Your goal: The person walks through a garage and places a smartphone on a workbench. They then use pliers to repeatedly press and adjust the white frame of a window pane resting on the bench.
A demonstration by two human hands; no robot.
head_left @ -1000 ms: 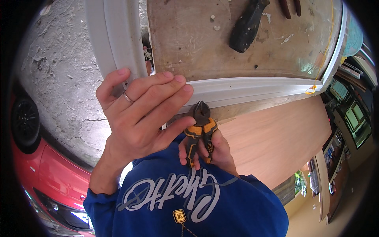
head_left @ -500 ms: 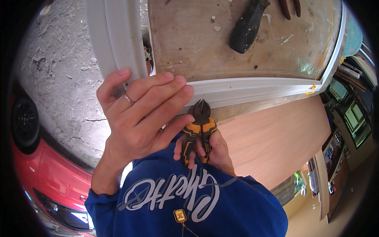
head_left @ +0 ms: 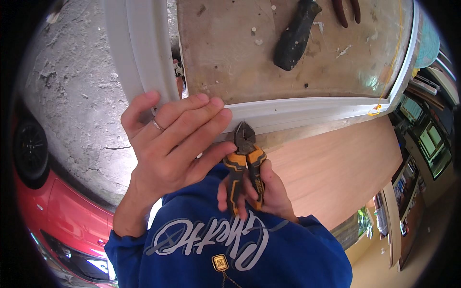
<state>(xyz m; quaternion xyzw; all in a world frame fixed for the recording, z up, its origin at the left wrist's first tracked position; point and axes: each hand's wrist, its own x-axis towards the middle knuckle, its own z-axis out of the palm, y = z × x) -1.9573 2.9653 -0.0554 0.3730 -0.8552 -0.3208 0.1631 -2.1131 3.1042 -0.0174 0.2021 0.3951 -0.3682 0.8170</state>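
My left hand (head_left: 175, 137), a ring on one finger, is closed over the corner of a white frame (head_left: 297, 106). Its fingers lie across the rail, and its thumb reaches down beside the pliers' head. In my right hand (head_left: 276, 194) are diagonal cutting pliers (head_left: 245, 144) with black and orange handles. Their dark jaws point up toward the rail's near edge, slightly parted, and the handles are spread. Some fingers of the right hand are hidden behind the handles. Whether the jaws touch the rail, I cannot tell.
A worn board inside the frame bears a black-handled tool (head_left: 295, 38) and a dark red-handled tool (head_left: 346, 10). Yellow string (head_left: 376, 110) hangs at the right corner. A plywood sheet (head_left: 336, 168) lies right, a red car (head_left: 72, 211) stands left, and rough concrete (head_left: 86, 96) lies beside the frame.
The pliers' handles have spread wider and their jaws have parted more. My right hand has shifted slightly right and down, while the left keeps its hold, and the view has shifted a little.
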